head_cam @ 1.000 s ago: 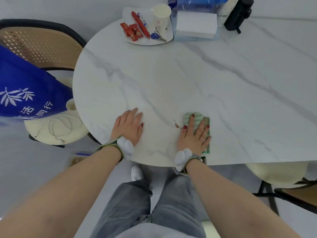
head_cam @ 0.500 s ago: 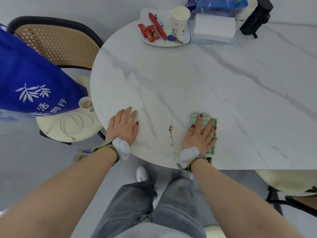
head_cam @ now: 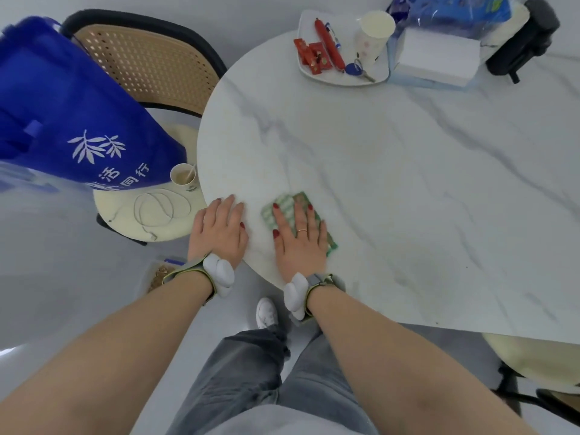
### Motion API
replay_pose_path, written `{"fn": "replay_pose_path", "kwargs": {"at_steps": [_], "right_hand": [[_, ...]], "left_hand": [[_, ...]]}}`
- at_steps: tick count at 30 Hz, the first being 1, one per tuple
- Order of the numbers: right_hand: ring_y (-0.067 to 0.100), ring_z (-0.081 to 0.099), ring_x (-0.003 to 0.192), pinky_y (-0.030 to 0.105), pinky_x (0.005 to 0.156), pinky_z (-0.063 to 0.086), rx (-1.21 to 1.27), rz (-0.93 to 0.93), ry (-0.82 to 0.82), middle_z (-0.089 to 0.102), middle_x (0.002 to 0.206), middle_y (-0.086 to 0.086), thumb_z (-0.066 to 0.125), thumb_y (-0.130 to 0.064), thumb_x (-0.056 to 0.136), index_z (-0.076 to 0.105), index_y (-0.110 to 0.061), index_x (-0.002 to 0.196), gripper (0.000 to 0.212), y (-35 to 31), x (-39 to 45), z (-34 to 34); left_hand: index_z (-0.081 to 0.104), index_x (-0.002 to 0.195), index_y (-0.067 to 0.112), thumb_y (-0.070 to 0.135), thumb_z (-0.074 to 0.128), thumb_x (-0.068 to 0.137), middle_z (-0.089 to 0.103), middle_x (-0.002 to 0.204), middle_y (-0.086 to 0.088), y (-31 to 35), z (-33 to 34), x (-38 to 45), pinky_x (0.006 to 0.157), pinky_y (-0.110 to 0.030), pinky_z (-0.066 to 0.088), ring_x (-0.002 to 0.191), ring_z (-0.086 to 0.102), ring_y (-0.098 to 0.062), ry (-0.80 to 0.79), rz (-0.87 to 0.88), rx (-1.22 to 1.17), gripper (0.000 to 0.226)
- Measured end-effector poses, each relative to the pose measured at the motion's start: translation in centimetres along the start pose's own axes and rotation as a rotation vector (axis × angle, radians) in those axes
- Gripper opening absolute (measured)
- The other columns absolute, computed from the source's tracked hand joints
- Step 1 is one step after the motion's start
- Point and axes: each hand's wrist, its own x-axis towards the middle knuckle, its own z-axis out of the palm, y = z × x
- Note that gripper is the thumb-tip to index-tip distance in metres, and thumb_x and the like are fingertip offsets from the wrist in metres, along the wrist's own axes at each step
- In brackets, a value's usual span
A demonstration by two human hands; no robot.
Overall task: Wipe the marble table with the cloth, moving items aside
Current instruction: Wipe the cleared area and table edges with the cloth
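At the left, beyond the surface, a blue bag (head_cam: 62, 120) is lying on a cane-backed chair (head_cam: 147, 58), with a paper cup (head_cam: 183, 174) and a coiled cord (head_cam: 160, 208) on the cream seat, just beside the rounded edge. The left hand (head_cam: 218, 235) is resting flat on the marble surface (head_cam: 392, 183) at its near-left rim, fingers straight and holding nothing. Just beside it, the right hand (head_cam: 299, 237) is pressing the green cloth (head_cam: 282, 208) flat with extended fingers, near the front edge. The task appears to be in an early-to-middle stage: wiping is occupying only the near-left corner, no stain is showing around the cloth, and the broad centre and right are judged to be awaiting passes. Open marble is extending rightward and away from the person. At the far edge, a white tray (head_cam: 339, 78) carrying small items and a cup (head_cam: 373, 34), a tissue box (head_cam: 436, 58), a blue packet (head_cam: 455, 11) and a black object (head_cam: 527, 42) are standing unmoved, probably needing shifting aside.
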Motion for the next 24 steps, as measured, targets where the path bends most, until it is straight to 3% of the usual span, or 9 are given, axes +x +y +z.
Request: {"fn": "replay_pose_path", "kwargs": {"at_steps": [4, 9, 11, 15, 18, 21, 24], "right_hand": [[0.02, -0.013, 0.146, 0.038, 0.113, -0.019, -0.012, 0.013, 0.0, -0.015, 0.159, -0.002, -0.014, -0.05, 0.083, -0.01, -0.046, 0.145, 0.062, 0.4, 0.1, -0.2], [0.022, -0.012, 0.147, 0.042, 0.117, -0.011, 0.024, 0.402, 0.085, -0.018, 0.158, -0.002, 0.015, -0.041, 0.102, -0.009, -0.043, 0.146, 0.051, 2.1, 0.5, -1.0], [0.022, -0.01, 0.147, 0.042, 0.117, -0.009, 0.011, 0.4, 0.111, -0.015, 0.159, -0.002, 0.016, -0.042, 0.102, -0.008, -0.042, 0.146, 0.051, 1.9, 0.7, -1.0], [0.022, -0.008, 0.147, 0.041, 0.116, -0.012, -0.073, 0.023, 0.028, -0.01, 0.16, -0.001, -0.004, -0.05, 0.09, -0.003, -0.043, 0.147, 0.057, -0.1, 1.4, -0.5], [0.021, -0.011, 0.147, 0.039, 0.114, -0.016, -0.145, -0.209, -0.099, -0.014, 0.159, -0.003, 0.006, -0.046, 0.098, -0.004, -0.046, 0.147, 0.049, -1.7, 2.5, -0.3], [0.021, -0.005, 0.147, 0.039, 0.115, -0.013, -0.223, -0.408, -0.1, -0.007, 0.16, -0.005, -0.01, -0.051, 0.085, 0.0, -0.046, 0.147, 0.063, -2.7, 3.6, -0.2], [0.021, -0.005, 0.147, 0.041, 0.116, -0.011, -0.293, -0.581, -0.173, -0.006, 0.16, -0.005, -0.015, -0.052, 0.078, 0.0, -0.047, 0.146, 0.07, -3.3, 4.4, -0.1]], "left_hand": [[0.052, 0.123, 0.006, 0.029, 0.023, 0.085, 0.052, 0.133, -0.014, -0.4, -0.2, -0.2, 0.095, -0.045, 0.039, 0.12, 0.049, -0.035, -0.016, -0.028, -0.031, 0.052], [0.051, 0.123, 0.007, 0.028, 0.023, 0.085, 0.051, 0.134, -0.013, -1.0, 0.0, -0.7, 0.094, -0.044, 0.04, 0.119, 0.049, -0.034, -0.026, -0.059, -0.042, 0.052], [0.05, 0.124, 0.007, 0.028, 0.023, 0.086, 0.051, 0.134, -0.013, -1.3, 0.0, -1.0, 0.094, -0.044, 0.041, 0.119, 0.049, -0.034, -0.023, -0.083, -0.06, 0.051], [0.052, 0.122, 0.008, 0.029, 0.024, 0.089, 0.052, 0.133, -0.012, -2.4, 0.0, -1.7, 0.094, -0.043, 0.041, 0.118, 0.05, -0.033, 0.029, -0.123, -0.091, 0.048], [0.053, 0.121, 0.009, 0.028, 0.026, 0.089, 0.053, 0.131, -0.01, -3.1, -0.1, -2.5, 0.094, -0.042, 0.039, 0.118, 0.049, -0.032, 0.058, -0.155, -0.092, 0.046], [0.052, 0.122, 0.01, 0.027, 0.027, 0.088, 0.053, 0.131, -0.01, -3.8, -0.4, -3.3, 0.094, -0.041, 0.04, 0.118, 0.049, -0.031, 0.049, -0.176, -0.073, 0.046], [0.052, 0.121, 0.009, 0.029, 0.027, 0.087, 0.053, 0.13, -0.011, -4.6, -0.3, -4.4, 0.094, -0.042, 0.041, 0.117, 0.05, -0.032, 0.043, -0.217, -0.062, 0.047]]}}
